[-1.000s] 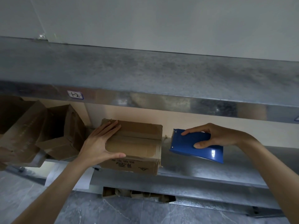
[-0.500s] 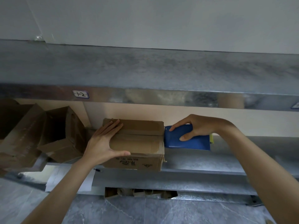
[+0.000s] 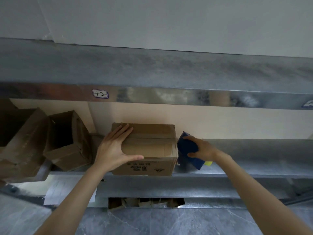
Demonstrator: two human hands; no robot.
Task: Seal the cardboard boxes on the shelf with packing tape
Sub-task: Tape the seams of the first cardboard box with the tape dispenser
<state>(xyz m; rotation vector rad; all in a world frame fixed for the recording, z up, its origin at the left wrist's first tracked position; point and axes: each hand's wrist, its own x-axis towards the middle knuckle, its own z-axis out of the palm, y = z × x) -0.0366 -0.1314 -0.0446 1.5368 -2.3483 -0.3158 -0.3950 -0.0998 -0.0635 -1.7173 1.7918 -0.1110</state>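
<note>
Grey tiled floor [image 3: 152, 221] nearest, both forearms reaching up from it. Slot below the shelf holds cardboard scraps [image 3: 145, 202]. Closed box [image 3: 152, 145] sits at the front edge of the metal shelf [image 3: 237, 172], long axis left-right along the shelf, printed side facing the camera, top flap seam also running left-right. Left hand [image 3: 112, 150] lies flat on the box's top left end, fingers straight and pointing toward the wall, thumb spread along the top front edge. Right hand [image 3: 203, 149] is wrapped around a blue tape dispenser [image 3: 186, 146] just right of the box. Dispenser long axis is tilted, upper end up-left at the box's top right edge, lower end down-right with a yellow bit [image 3: 208, 163] showing; can't tell if it actually touches the box. Two open boxes [image 3: 67, 141] further left on the same shelf, mouths tipped toward the camera. Beige wall behind. Upper shelf [image 3: 169, 70] above, with a handwritten label [image 3: 100, 94] on its front lip.
</note>
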